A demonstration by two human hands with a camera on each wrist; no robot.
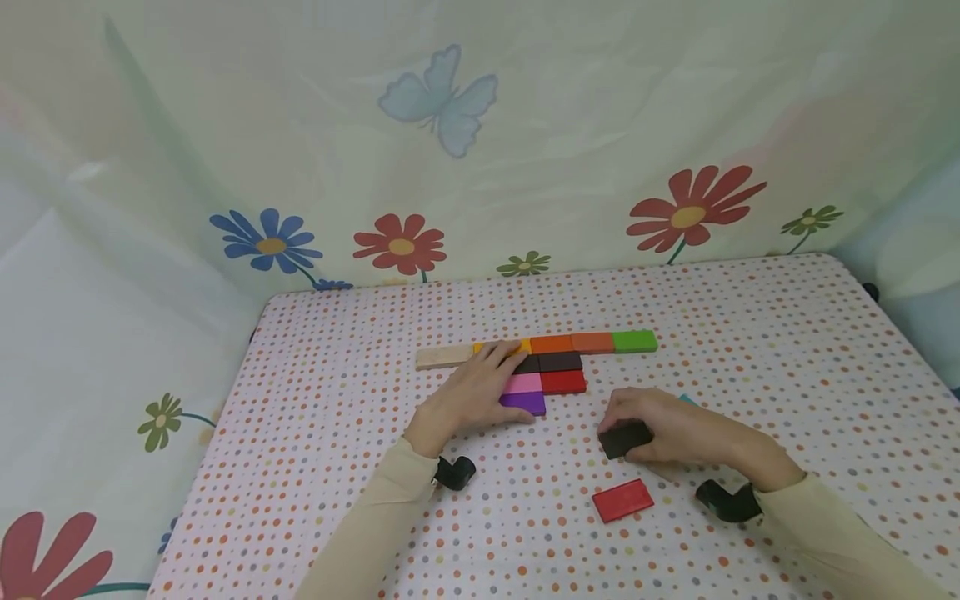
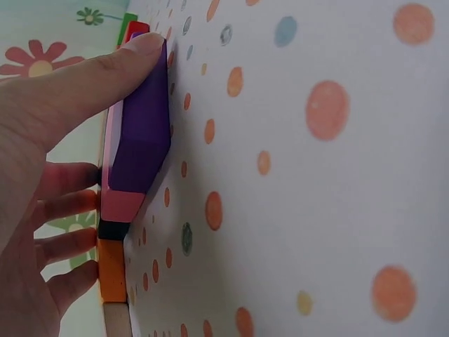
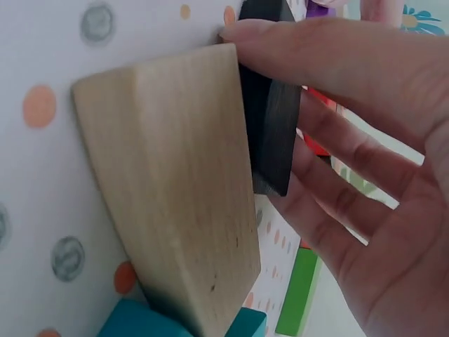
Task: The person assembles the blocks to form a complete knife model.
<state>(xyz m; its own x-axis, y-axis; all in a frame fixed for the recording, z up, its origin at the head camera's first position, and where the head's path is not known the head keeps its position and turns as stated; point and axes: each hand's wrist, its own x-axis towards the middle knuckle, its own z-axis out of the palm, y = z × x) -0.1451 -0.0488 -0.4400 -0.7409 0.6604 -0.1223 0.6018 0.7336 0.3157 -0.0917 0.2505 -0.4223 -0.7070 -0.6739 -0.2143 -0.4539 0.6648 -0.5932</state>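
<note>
My left hand (image 1: 472,392) lies over the left part of a group of flat wooden blocks, fingers spread. In the left wrist view its thumb touches the purple block (image 2: 144,119), and its fingertips reach the blocks behind. Beside the purple block are a pink block (image 1: 523,383), a red block (image 1: 564,382) and dark blocks (image 1: 561,362). To the right, my right hand (image 1: 682,425) pinches a black block (image 1: 626,439) between thumb and fingers, tilted. A plain wood block (image 3: 168,168) is close by it in the right wrist view.
Along the back runs a row from a plain wood block (image 1: 442,357) through orange blocks (image 1: 551,344) to a green block (image 1: 635,341). A loose red block (image 1: 623,501) lies nearer the front. Teal pieces (image 3: 144,321) sit by the wood block, mostly hidden in the head view.
</note>
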